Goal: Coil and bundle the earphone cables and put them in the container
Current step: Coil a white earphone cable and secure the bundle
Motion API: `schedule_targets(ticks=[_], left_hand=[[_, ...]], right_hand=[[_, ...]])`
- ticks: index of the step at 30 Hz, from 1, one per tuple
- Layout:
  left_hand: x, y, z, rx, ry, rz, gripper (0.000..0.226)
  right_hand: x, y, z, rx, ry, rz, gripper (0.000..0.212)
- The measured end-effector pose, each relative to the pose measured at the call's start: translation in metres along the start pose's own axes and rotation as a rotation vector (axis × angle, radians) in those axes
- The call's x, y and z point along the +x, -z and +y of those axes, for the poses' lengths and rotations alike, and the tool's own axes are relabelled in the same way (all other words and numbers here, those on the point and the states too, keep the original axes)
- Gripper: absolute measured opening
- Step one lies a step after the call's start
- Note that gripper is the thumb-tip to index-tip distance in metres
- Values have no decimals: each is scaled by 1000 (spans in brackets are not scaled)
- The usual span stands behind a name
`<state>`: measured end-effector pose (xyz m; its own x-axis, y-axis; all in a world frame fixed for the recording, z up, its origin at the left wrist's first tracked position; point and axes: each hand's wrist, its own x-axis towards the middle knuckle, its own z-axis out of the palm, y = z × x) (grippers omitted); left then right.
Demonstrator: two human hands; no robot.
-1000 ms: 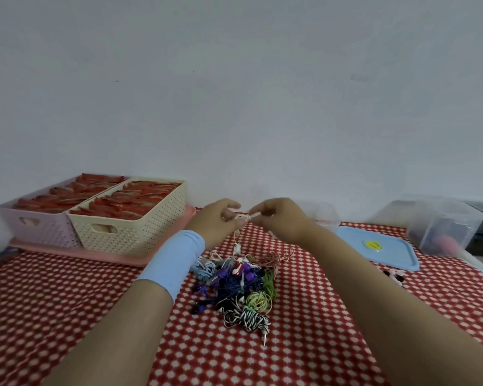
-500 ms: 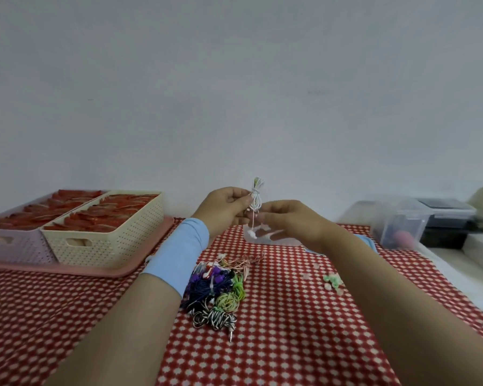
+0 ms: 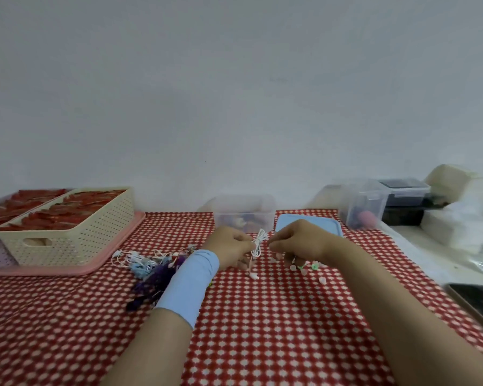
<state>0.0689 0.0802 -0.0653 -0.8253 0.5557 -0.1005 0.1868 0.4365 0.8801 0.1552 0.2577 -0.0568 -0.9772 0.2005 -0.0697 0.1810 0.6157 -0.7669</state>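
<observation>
My left hand (image 3: 229, 249) pinches a coiled white earphone cable (image 3: 258, 242) just above the red checked cloth; an earbud dangles below it. My right hand (image 3: 300, 240) hovers a little right of the coil, fingers curled down over several small coloured ties (image 3: 304, 268) on the cloth. Whether it holds one is hidden. A tangled pile of coloured earphones (image 3: 151, 270) lies left of my left wrist. The clear container (image 3: 244, 208) stands behind my hands, with its blue lid (image 3: 326, 227) lying beside it.
A cream basket (image 3: 67, 238) of red items sits on a pink tray (image 3: 76, 270) at the back left. At the back right stand a clear lidded box (image 3: 364, 201) and a dark box (image 3: 405, 195). A phone (image 3: 477, 302) lies at the right edge.
The view swung right and down. My hands lowered the white coil toward the cloth, and my right hand let go of it and dropped over the small ties.
</observation>
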Motion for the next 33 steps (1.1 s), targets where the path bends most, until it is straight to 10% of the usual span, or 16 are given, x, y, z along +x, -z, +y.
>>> schedule_targets(ticks=[9,23,33], left_hand=[[2,-8,-6,832,-100,145,29],[-5,-17,-12,687,-316,-51,15],[-13,-23,-15,162,-306,15,28]], right_hand=[[-3,4,20,-239,57,116,14],[-11,-3,19,-526,36,77,5],[-16,-9,19,288,102,308,10]])
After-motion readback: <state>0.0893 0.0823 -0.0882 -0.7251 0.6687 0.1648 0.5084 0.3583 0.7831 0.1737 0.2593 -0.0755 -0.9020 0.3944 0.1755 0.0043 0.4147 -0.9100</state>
